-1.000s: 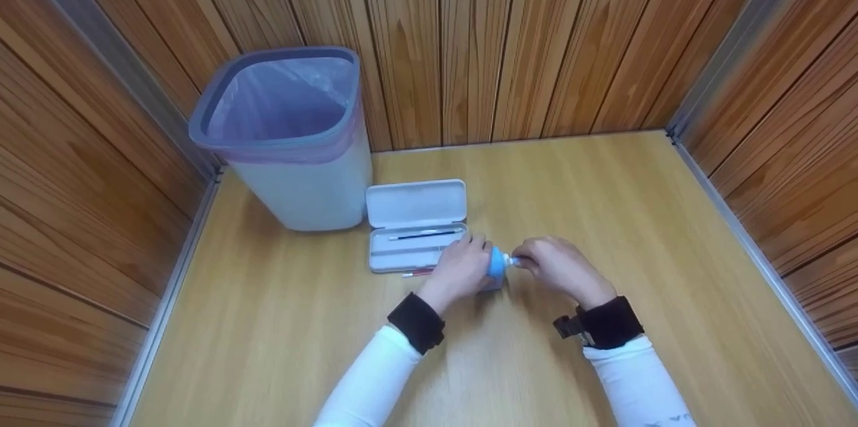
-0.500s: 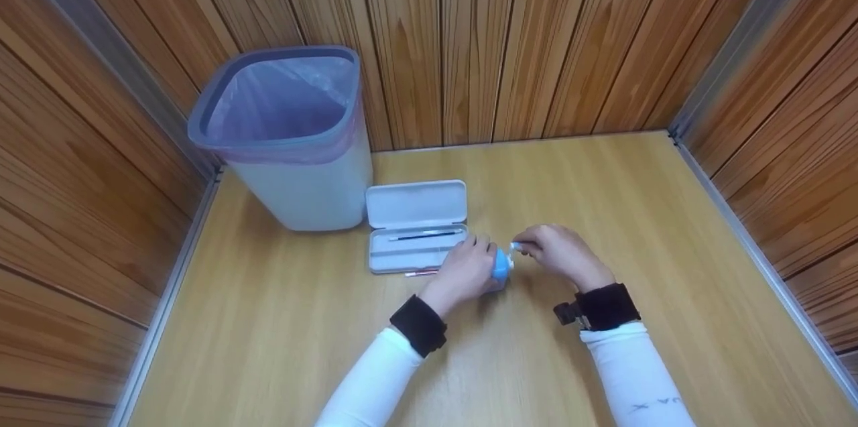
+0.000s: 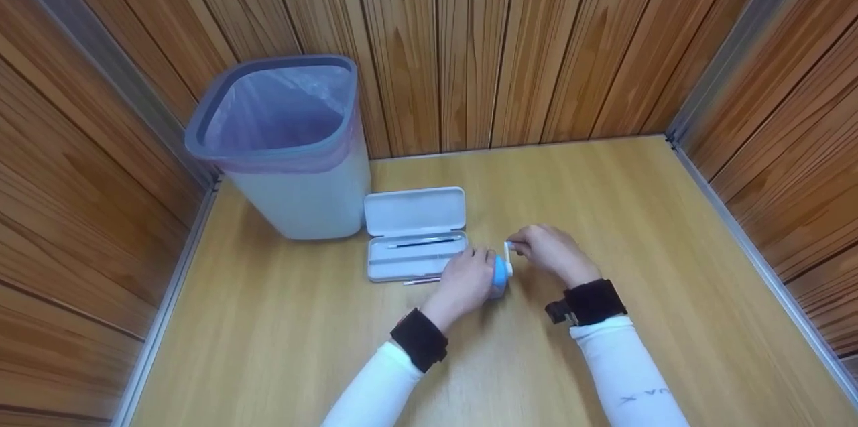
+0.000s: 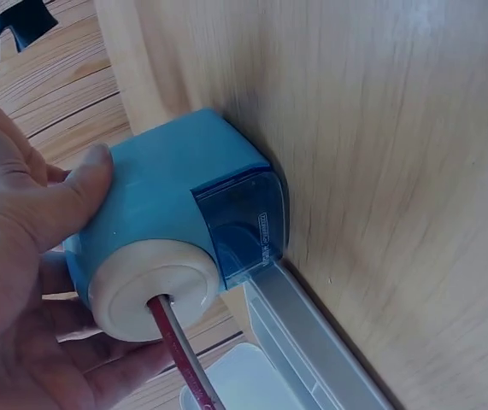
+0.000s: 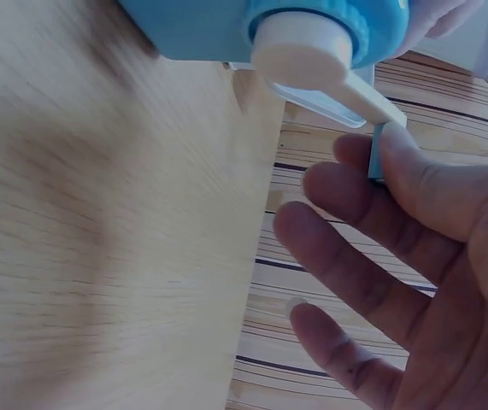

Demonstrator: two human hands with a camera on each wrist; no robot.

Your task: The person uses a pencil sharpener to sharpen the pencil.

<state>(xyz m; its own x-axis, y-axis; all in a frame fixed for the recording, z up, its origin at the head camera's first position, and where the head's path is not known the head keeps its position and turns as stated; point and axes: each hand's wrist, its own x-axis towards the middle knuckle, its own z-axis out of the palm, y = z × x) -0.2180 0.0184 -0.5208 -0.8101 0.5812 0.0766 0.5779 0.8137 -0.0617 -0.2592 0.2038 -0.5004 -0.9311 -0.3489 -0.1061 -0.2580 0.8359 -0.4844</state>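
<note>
One waste bin (image 3: 305,206) stands in the far left corner of the bench (image 3: 268,346), lined with a thin bag (image 3: 278,108); nothing but the liner can be made out inside. Just right of it the pencil case (image 3: 395,271) lies open, lid towards the far edge, with a dark pencil (image 3: 429,241) in its back compartment; the near one is partly hidden. In front of the case, a red pencil (image 4: 181,352) runs into the hole of the blue sharpener (image 4: 171,171), which sits around mid-bench beside the case's right end. Its clear drawer (image 4: 244,226) is too dim to tell whether shavings lie within. The left hand (image 3: 462,277) curls round the sharpener's body; the right hand (image 3: 552,254) pinches the knob of the crank (image 5: 365,100) between thumb and forefinger, other fingers loose. Sharpening seems the step in hand; the next move probably calls for steady turning, with the body held firm.
</note>
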